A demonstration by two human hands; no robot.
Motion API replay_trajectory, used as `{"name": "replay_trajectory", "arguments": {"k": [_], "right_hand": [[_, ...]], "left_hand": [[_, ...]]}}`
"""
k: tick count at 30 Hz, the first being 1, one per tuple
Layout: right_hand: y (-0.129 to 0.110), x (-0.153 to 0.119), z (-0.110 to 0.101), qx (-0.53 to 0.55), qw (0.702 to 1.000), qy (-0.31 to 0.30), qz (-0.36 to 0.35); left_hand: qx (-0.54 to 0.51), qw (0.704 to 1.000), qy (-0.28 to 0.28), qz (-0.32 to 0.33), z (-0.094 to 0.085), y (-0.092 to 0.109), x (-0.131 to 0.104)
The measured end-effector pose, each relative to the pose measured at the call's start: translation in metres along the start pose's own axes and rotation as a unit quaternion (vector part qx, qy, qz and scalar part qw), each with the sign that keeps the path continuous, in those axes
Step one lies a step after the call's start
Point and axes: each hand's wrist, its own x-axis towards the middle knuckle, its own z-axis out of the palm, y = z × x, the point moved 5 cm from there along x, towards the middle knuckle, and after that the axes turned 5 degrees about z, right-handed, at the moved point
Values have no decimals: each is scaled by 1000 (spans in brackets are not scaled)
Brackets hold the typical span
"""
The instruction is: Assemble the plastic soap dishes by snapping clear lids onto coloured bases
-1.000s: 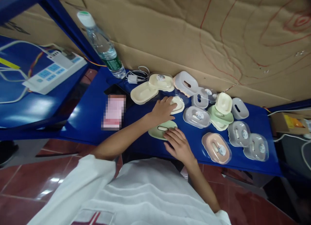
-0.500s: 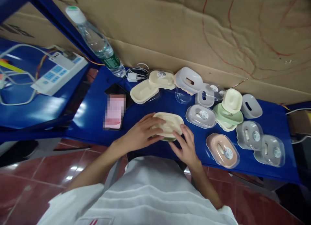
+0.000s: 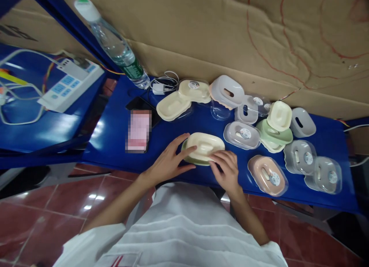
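One cream soap dish (image 3: 205, 147) is already stacked, uncovered, on a green dish (image 3: 197, 161) — our left hand (image 3: 169, 160) spread wide at its left end, our right hand (image 3: 226, 168) curled at its near rim, grip unclear.

a long, glossy blue, flat-topped bench (image 3: 111, 132) has a tall, creased, red-streaked brown cardboard wall (image 3: 184, 36) along its far edge. past its left edge sits another shiny blue tabletop (image 3: 31, 134). beneath its near edge, a dark red tiled floor (image 3: 31, 228) with pale joints reflects white light.
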Motion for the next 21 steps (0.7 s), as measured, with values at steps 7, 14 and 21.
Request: {"name": "replay_trajectory", "arguments": {"k": [7, 14, 21], "right_hand": [[2, 9, -2, -37, 996, 46, 65], [-2, 69, 16, -133, 989, -67, 13], [29, 145, 47, -333, 926, -82, 154]], "left_hand": [[6, 1000, -19, 2, 5, 7, -35], [26, 999, 26, -27, -8, 10, -67], [138, 983, 122, -3, -2, 17, -66]]}}
